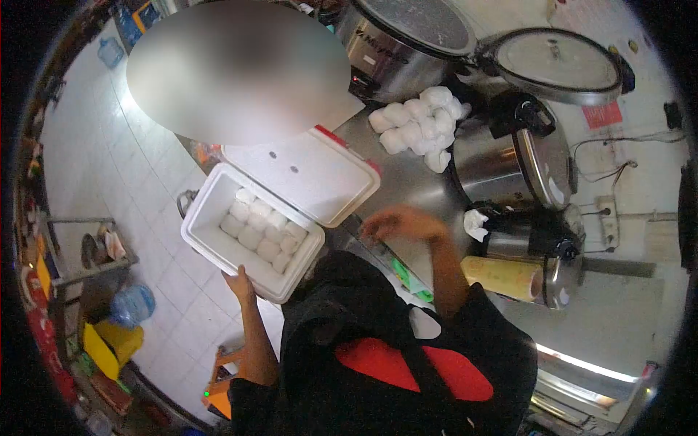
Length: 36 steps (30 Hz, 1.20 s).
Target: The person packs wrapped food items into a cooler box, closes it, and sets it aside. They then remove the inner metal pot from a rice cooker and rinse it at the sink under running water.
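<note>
A white cooler box [211,232] with its lid [320,178] swung back stands in front of me, tilted in view. Several round, white-wrapped bundles [251,236] lie in rows inside it. My left hand [240,282] grips the cooler's near-left rim. To the right of the box, my right hand [402,224] hovers over the metal counter [407,182], fingers loosely spread and holding nothing visible. Farther back on that counter, more white bundles [418,123] are heaped beside the rice cookers.
Large steel rice cookers [487,171] line the right side; one lid [556,65] is raised. A yellowish roll or container [502,278] lies near the smaller cooker. On the left are a blue water jug [133,305] and a metal rack [91,254]. A blurred oval hides the top.
</note>
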Motion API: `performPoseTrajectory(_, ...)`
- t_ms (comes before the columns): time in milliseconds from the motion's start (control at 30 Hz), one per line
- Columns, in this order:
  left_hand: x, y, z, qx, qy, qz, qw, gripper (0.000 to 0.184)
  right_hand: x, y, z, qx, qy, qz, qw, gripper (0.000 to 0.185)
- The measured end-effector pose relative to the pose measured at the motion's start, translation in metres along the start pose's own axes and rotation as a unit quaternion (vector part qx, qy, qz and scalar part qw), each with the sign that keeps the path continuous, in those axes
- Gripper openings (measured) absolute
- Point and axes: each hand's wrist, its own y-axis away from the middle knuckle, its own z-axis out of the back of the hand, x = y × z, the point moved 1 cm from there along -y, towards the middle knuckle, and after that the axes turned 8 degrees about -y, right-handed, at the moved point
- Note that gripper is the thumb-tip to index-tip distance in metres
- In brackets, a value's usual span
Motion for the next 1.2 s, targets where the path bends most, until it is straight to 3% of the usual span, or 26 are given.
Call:
performPoseTrajectory(33, 0.004, -0.003, 0.000, -0.005, -0.004, -0.003, 1.000, 0.067, -0.031, 0.006, 0.045, -0.215, 0.069, -0.003, 0.974, 0.034)
performPoseTrajectory(67, 0.004, -0.005, 0.001, -0.008, -0.008, -0.004, 1.000, 0.066, -0.062, 0.014, 0.088, -0.419, 0.109, -0.028, 0.901, 0.032)
performPoseTrajectory(100, -0.004, 0.000, 0.000, -0.009, -0.009, -0.017, 1.000, 0.064, -0.088, 0.012, 0.133, -0.586, 0.064, 0.074, 0.805, 0.031)
performPoseTrajectory(167, -0.014, 0.003, -0.004, 0.009, -0.041, -0.013, 0.999, 0.064, -0.126, 0.000, 0.248, -0.733, 0.136, -0.040, 0.665, 0.060)
performPoseTrajectory(233, 0.015, -0.014, 0.005, 0.006, -0.039, -0.020, 0.999, 0.063, -0.118, -0.018, 0.303, -0.765, 0.179, -0.070, 0.614, 0.083)
performPoseTrajectory(300, 0.005, -0.010, 0.007, 0.019, -0.024, -0.004, 1.000, 0.062, -0.105, -0.028, 0.325, -0.736, 0.158, -0.177, 0.634, 0.089)
performPoseTrajectory(367, -0.002, -0.009, 0.000, 0.020, -0.022, -0.006, 1.000, 0.061, -0.102, -0.029, 0.351, -0.690, 0.228, -0.160, 0.669, 0.089)
performPoseTrajectory(467, 0.003, -0.009, 0.004, 0.008, -0.062, -0.019, 0.998, 0.058, -0.123, -0.026, 0.381, -0.607, 0.355, -0.015, 0.711, 0.081)
performPoseTrajectory(500, 0.004, -0.010, 0.006, 0.005, -0.079, 0.041, 0.996, 0.058, -0.115, -0.014, 0.374, -0.605, 0.341, -0.017, 0.719, 0.078)
performPoseTrajectory(533, -0.004, -0.004, 0.002, 0.010, -0.073, 0.044, 0.996, 0.058, -0.106, -0.001, 0.365, -0.605, 0.329, -0.019, 0.725, 0.075)
performPoseTrajectory(567, -0.026, 0.005, -0.001, 0.015, -0.064, 0.044, 0.997, 0.058, -0.101, 0.004, 0.349, -0.644, 0.375, -0.020, 0.667, 0.065)
performPoseTrajectory(633, -0.028, 0.007, -0.002, 0.016, -0.068, 0.017, 0.997, 0.058, -0.089, 0.015, 0.314, -0.695, 0.295, 0.058, 0.653, 0.061)
performPoseTrajectory(733, -0.014, 0.004, -0.001, -0.003, -0.008, 0.042, 0.999, 0.057, -0.074, 0.042, 0.219, -0.647, 0.029, 0.237, 0.724, 0.056)
performPoseTrajectory(800, 0.001, 0.001, 0.003, 0.022, 0.024, 0.067, 0.997, 0.059, -0.048, 0.056, 0.141, -0.560, -0.012, 0.245, 0.791, 0.052)
performPoseTrajectory(833, 0.018, -0.005, 0.003, -0.005, -0.044, 0.042, 0.998, 0.062, -0.032, 0.058, 0.103, -0.505, 0.011, 0.213, 0.836, 0.049)
performPoseTrajectory(867, 0.030, -0.013, 0.003, -0.026, -0.115, 0.016, 0.993, 0.066, -0.015, 0.046, 0.071, -0.451, 0.034, 0.184, 0.873, 0.047)
performPoseTrajectory(933, 0.020, -0.009, 0.001, -0.021, -0.059, 0.034, 0.997, 0.072, 0.002, -0.029, 0.016, -0.244, 0.043, 0.215, 0.945, 0.047)
performPoseTrajectory(1033, -0.003, 0.004, -0.004, -0.054, -0.104, 0.047, 0.992, 0.072, 0.029, -0.129, -0.083, 0.044, 0.062, 0.242, 0.967, 0.047)
performPoseTrajectory(1100, -0.014, 0.003, -0.007, -0.049, -0.078, 0.055, 0.994, 0.071, -0.036, -0.229, -0.118, 0.008, 0.090, 0.207, 0.974, 0.050)
performPoseTrajectory(1200, -0.001, 0.000, -0.006, -0.027, -0.063, 0.037, 0.997, 0.071, -0.099, -0.350, -0.161, -0.102, 0.140, 0.266, 0.948, 0.052)
